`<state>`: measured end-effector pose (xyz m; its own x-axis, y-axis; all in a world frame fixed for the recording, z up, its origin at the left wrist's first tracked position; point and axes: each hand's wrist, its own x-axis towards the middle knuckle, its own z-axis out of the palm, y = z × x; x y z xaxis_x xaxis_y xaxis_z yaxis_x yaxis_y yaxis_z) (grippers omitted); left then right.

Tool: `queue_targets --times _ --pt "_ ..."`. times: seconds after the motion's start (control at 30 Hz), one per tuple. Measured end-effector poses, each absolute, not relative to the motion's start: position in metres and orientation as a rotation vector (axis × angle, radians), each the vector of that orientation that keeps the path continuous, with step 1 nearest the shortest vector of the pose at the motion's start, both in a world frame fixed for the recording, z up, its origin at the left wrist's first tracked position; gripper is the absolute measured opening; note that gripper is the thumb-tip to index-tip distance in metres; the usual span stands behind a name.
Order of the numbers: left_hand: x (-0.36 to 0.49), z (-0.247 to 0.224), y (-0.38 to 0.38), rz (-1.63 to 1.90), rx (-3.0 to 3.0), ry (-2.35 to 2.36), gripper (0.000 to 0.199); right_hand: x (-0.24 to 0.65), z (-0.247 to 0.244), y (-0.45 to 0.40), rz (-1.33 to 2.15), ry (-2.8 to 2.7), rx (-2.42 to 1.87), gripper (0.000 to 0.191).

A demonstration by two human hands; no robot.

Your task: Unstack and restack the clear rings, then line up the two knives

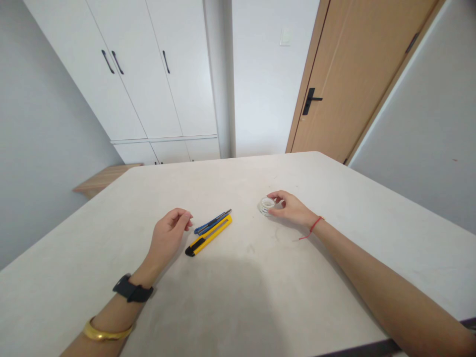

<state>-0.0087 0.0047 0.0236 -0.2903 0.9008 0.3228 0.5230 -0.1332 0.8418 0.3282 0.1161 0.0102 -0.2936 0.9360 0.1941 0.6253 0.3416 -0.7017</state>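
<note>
A small roll of clear tape [267, 204] sits on the white table, with my right hand [288, 206] gripping it from the right between thumb and fingers. My left hand [171, 225] rests on the table with its fingers curled in and nothing visible in them. Just right of those fingertips lies a blue utility knife [211, 223]. A yellow utility knife [208, 236] with a black end lies alongside it, nearer to me. Both knives slant up to the right.
The white table [230, 297] spreads under both hands. Past its far edge are white cabinets [178, 89] with black handles and a wooden door [357, 74]. A wooden surface [106, 177] stands beyond the table's far left corner.
</note>
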Motion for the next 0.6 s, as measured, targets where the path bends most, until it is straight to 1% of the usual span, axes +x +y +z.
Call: queue_targets --times 0.23,0.6 --pt "-0.0078 0.025 0.0033 1.406 1.595 1.766 0.024 0.3287 0.0062 0.1168 0.702 -2.017 -1.34 0.05" --pt "-0.008 0.0252 0.0034 1.401 1.598 1.774 0.024 0.3269 0.0094 0.115 0.674 -2.05 -1.339 0.046"
